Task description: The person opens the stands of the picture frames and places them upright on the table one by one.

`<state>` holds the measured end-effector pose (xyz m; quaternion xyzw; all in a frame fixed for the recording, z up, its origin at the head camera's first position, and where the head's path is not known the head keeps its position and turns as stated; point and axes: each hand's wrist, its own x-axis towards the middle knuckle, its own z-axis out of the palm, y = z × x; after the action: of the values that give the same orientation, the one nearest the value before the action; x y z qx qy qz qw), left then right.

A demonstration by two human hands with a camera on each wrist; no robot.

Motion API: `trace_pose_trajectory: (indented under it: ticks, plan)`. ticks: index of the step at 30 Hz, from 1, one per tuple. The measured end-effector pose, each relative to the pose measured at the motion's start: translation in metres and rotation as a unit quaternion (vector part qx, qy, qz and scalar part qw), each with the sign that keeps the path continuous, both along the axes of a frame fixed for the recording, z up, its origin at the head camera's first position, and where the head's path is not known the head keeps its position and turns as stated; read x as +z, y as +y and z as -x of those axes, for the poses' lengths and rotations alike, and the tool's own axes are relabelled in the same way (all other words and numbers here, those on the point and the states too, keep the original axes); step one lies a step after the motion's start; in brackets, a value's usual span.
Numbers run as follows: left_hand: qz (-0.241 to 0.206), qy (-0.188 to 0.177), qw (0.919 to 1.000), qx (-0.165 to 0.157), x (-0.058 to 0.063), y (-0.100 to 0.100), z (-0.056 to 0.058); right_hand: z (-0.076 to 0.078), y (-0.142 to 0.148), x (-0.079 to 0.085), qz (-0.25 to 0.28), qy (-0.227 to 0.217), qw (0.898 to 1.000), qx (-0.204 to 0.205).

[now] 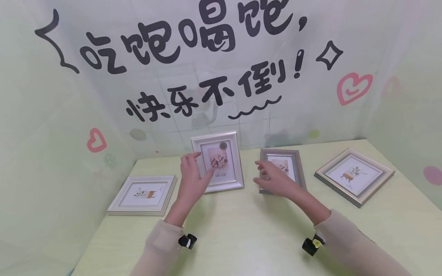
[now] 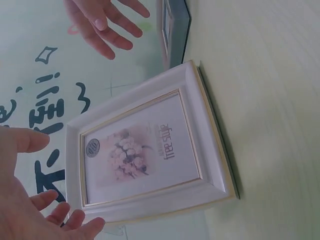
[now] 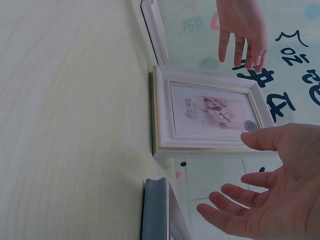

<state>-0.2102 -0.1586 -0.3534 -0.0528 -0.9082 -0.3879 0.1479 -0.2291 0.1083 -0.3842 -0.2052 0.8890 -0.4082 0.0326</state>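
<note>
A white picture frame (image 1: pixel 222 163) with thin gold edging stands upright at the back of the table, a pink flower print inside it. My left hand (image 1: pixel 193 174) is at its left side, fingers spread and relaxed, the thumb in front of the picture in the head view. In the left wrist view the fingertips (image 2: pixel 92 227) are right by the frame's edge. Further right, a grey picture frame (image 1: pixel 299 165) lies on the table with a similar flower print. My right hand (image 1: pixel 276 180) hovers over its left part with loose fingers and holds nothing.
A white picture frame (image 1: pixel 146 195) lies flat at the left, and a beige one with dark sides (image 1: pixel 355 176) lies turned at the right. Behind the pale wooden table (image 1: pixel 248 237) hangs a translucent curtain (image 1: pixel 293 115) with black lettering and hearts.
</note>
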Motion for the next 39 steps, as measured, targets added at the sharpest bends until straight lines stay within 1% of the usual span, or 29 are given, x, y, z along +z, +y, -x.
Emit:
trace_pose_trajectory:
  ticks: [3, 6, 7, 9, 11, 13, 15, 18, 23, 27, 29, 34, 36, 37, 38, 39]
  plan:
    - [0.017, 0.009, 0.9993, -0.030, -0.002, 0.011, -0.001, -0.002, 0.016, -0.001, -0.014, 0.027, 1.000, -0.007]
    - [0.027, 0.016, 0.9964, -0.078, -0.005, 0.024, -0.001, -0.002, 0.033, -0.003, -0.019, 0.044, 0.999, -0.013]
    - [0.031, 0.009, 0.9948, -0.097, -0.007, 0.029, -0.002, -0.003, 0.039, -0.003, -0.021, 0.043, 0.999, -0.016]
    - [0.036, -0.017, 0.9897, -0.137, -0.010, 0.040, -0.002, -0.004, 0.051, -0.003, -0.033, 0.041, 0.998, -0.025]
    - [0.041, -0.054, 0.9819, -0.177, -0.013, 0.053, -0.002, -0.006, 0.062, -0.003, -0.048, 0.035, 0.998, -0.038]
    - [0.041, -0.095, 0.9729, -0.207, -0.018, 0.065, 0.001, -0.007, 0.073, -0.003, -0.063, 0.030, 0.996, -0.049]
    - [0.031, -0.124, 0.9651, -0.229, -0.024, 0.076, 0.006, -0.008, 0.081, -0.002, -0.074, 0.026, 0.995, -0.057]
    - [0.024, -0.156, 0.9591, -0.235, -0.035, 0.089, 0.013, -0.009, 0.090, -0.003, -0.085, 0.022, 0.994, -0.067]
    - [0.030, -0.181, 0.9574, -0.222, -0.052, 0.104, 0.019, -0.011, 0.100, -0.011, -0.099, 0.008, 0.992, -0.077]
    - [0.017, -0.204, 0.9555, -0.212, -0.061, 0.114, 0.023, -0.010, 0.108, -0.020, -0.109, -0.007, 0.991, -0.079]
    - [-0.003, -0.214, 0.9521, -0.218, -0.065, 0.118, 0.026, -0.009, 0.112, -0.024, -0.105, -0.017, 0.991, -0.078]
    - [-0.016, -0.218, 0.9558, -0.197, -0.073, 0.121, 0.036, -0.004, 0.116, -0.033, -0.094, -0.037, 0.993, -0.061]
    - [0.002, -0.212, 0.9607, -0.180, -0.076, 0.122, 0.039, -0.003, 0.118, -0.035, -0.095, -0.045, 0.993, -0.055]
    - [0.006, -0.209, 0.9618, -0.177, -0.077, 0.123, 0.041, -0.003, 0.119, -0.036, -0.096, -0.051, 0.993, -0.054]
    - [0.012, -0.192, 0.9647, -0.180, -0.085, 0.124, 0.045, -0.002, 0.120, -0.036, -0.100, -0.055, 0.992, -0.053]
    - [0.026, -0.186, 0.9663, -0.176, -0.085, 0.126, 0.045, -0.002, 0.121, -0.037, -0.105, -0.059, 0.991, -0.052]
